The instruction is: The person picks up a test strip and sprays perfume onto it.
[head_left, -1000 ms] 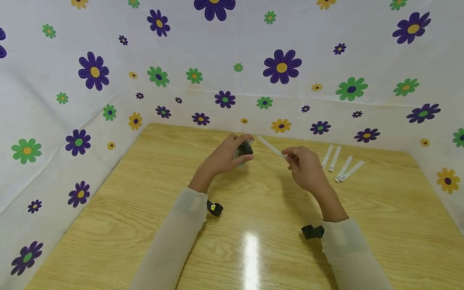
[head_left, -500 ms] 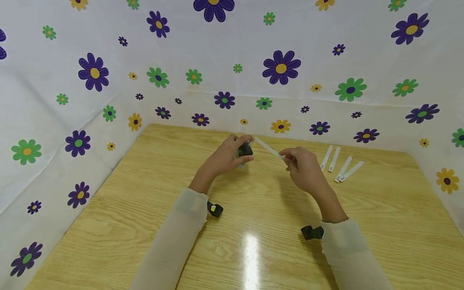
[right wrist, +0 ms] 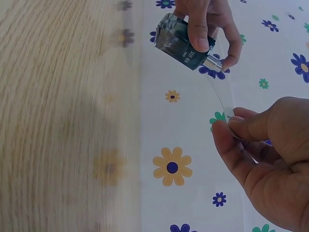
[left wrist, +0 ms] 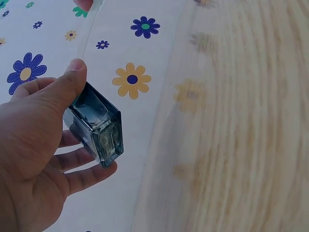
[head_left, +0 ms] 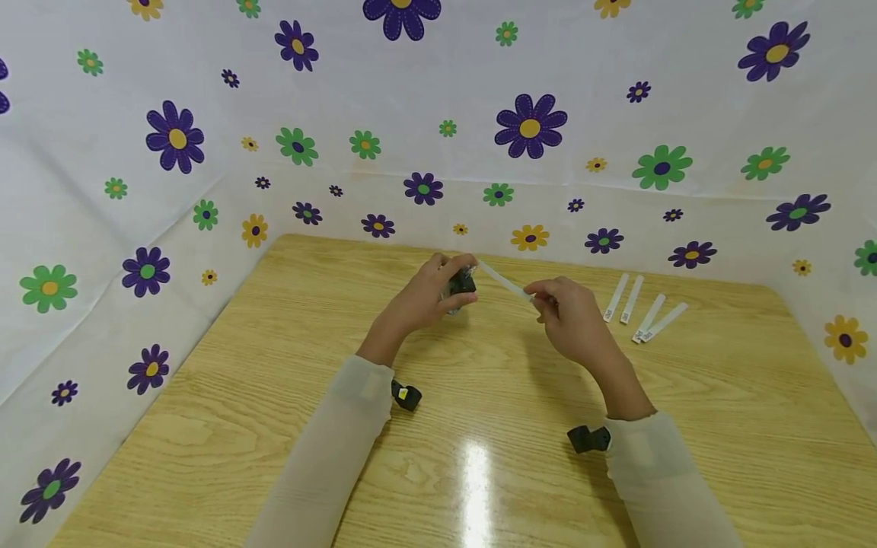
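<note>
My left hand [head_left: 425, 293] grips a dark, glassy perfume bottle [head_left: 462, 281] above the far middle of the table. In the right wrist view the perfume bottle [right wrist: 181, 43] is tilted, with light lettering on its side, and a fingertip rests on its silver spray top [right wrist: 212, 63]. Between thumb and fingers, my right hand [head_left: 572, 316] pinches one end of a white perfume test strip [head_left: 503, 280]. The strip's far end points at the spray top, close to it; whether they touch I cannot tell. In the left wrist view the bottle's thick glass base [left wrist: 108, 140] shows.
Several more white test strips [head_left: 632, 300] lie fanned on the wooden table [head_left: 479, 403], right of my right hand, with small printed marks at their near ends. A white flower-patterned cloth [head_left: 473, 91] stands behind the table and along its sides.
My right hand has shifted slightly left, bringing the test strip's far end nearer the spray top. The left hand and perfume bottle have hardly moved.
</note>
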`<state>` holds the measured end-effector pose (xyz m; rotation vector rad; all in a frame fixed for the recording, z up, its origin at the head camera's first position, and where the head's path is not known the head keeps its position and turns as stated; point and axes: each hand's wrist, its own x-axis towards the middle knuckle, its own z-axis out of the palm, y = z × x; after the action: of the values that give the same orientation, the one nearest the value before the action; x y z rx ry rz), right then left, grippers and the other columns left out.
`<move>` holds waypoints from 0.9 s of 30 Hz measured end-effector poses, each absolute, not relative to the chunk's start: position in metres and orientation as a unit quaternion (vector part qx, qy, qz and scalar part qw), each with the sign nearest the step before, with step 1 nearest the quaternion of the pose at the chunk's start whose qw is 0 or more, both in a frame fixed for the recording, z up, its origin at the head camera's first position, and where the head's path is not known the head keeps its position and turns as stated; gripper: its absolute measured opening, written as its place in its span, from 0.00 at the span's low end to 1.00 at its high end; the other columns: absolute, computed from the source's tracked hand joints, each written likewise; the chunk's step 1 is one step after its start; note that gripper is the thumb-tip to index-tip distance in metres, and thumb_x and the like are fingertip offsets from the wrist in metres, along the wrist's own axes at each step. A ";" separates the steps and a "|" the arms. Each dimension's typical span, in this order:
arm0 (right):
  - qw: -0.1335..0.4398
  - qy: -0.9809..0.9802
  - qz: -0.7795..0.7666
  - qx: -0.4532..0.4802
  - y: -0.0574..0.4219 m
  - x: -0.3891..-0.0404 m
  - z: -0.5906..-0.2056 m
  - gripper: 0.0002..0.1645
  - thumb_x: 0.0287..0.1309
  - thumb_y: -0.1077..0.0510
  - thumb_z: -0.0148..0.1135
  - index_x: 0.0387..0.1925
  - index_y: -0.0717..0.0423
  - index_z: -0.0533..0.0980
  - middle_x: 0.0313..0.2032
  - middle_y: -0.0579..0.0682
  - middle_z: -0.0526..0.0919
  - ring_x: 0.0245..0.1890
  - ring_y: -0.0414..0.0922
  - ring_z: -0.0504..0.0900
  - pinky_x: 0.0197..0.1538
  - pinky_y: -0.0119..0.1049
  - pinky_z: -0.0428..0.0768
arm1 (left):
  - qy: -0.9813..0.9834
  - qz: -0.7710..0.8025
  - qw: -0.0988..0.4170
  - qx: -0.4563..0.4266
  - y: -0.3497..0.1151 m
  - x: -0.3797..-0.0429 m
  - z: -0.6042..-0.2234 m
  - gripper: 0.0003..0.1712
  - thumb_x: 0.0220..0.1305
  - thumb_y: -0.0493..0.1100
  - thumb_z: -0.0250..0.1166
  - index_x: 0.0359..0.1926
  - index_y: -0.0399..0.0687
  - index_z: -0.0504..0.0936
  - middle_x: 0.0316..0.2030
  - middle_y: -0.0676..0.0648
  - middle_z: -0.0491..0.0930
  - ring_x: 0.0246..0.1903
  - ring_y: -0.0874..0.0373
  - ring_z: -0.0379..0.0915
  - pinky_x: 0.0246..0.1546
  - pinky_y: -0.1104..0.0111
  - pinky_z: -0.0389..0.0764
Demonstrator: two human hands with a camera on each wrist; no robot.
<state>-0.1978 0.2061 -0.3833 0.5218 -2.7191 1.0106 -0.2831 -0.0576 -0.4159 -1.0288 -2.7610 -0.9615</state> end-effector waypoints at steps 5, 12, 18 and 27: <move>0.100 -0.918 0.340 0.177 0.206 -0.197 -0.383 0.14 0.74 0.70 0.53 0.54 0.68 0.81 0.40 0.60 0.80 0.32 0.54 0.85 0.34 0.40 0.80 | -0.890 -0.312 0.018 -0.333 -0.058 -0.284 -0.416 0.33 0.73 0.61 0.61 0.73 0.63 0.64 0.58 0.39 0.67 0.52 0.45 0.70 0.54 0.47 0.76; 0.100 -0.918 0.339 0.177 0.207 -0.198 -0.384 0.14 0.74 0.69 0.53 0.54 0.67 0.80 0.40 0.60 0.80 0.32 0.54 0.85 0.33 0.39 0.80 | -0.893 -0.309 0.017 -0.328 -0.059 -0.285 -0.417 0.33 0.74 0.61 0.60 0.74 0.63 0.63 0.59 0.40 0.66 0.52 0.46 0.69 0.54 0.47 0.75; 0.101 -0.919 0.338 0.177 0.208 -0.199 -0.385 0.14 0.74 0.69 0.53 0.54 0.67 0.81 0.40 0.59 0.80 0.32 0.54 0.84 0.34 0.39 0.80 | -0.891 -0.312 0.020 -0.331 -0.060 -0.284 -0.417 0.32 0.74 0.60 0.60 0.73 0.63 0.64 0.59 0.40 0.67 0.52 0.46 0.70 0.53 0.47 0.75; 0.109 -0.917 0.339 0.182 0.207 -0.199 -0.385 0.13 0.73 0.70 0.54 0.53 0.67 0.81 0.38 0.59 0.80 0.31 0.54 0.84 0.33 0.38 0.79 | -0.890 -0.312 0.022 -0.331 -0.060 -0.284 -0.417 0.33 0.74 0.59 0.61 0.73 0.59 0.65 0.59 0.39 0.67 0.51 0.45 0.70 0.53 0.47 0.75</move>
<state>-0.1988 0.2069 -0.3852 0.5350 -2.6956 0.9955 -0.2842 -0.0596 -0.4172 -1.0269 -2.7586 -0.9672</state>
